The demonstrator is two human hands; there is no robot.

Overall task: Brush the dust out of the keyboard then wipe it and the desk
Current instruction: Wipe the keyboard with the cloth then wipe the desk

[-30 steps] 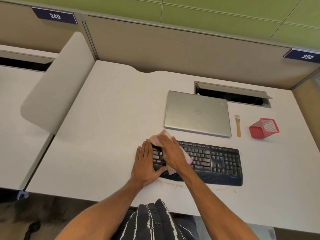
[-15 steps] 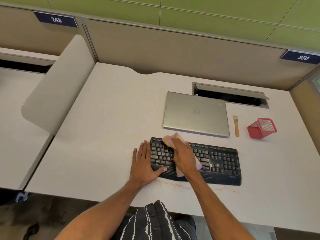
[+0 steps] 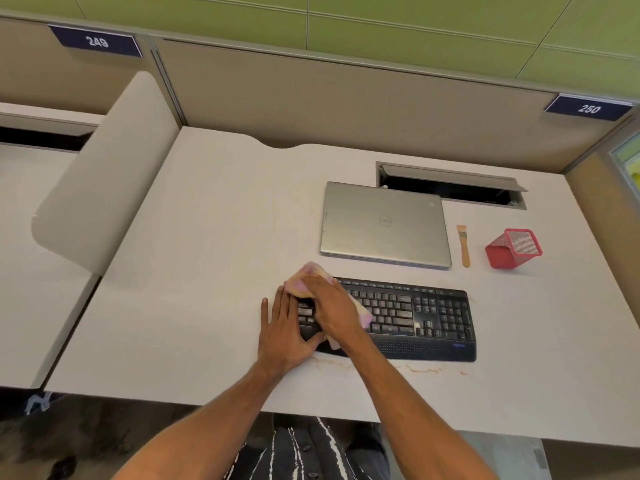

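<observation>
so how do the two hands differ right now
The right hand presses a pink cloth onto the keys; the left hand holds nothing. The right lies on top of the keyboard, while the left lies flat at its left end, mostly on the desk. Both touch the keyboard.

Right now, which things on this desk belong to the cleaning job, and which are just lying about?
In the job: black keyboard; pink cloth under the right hand; left hand steadying the keyboard's end; wooden-handled brush; desk with brown smears.

Lying about: closed silver laptop; tipped red mesh pen holder.
</observation>
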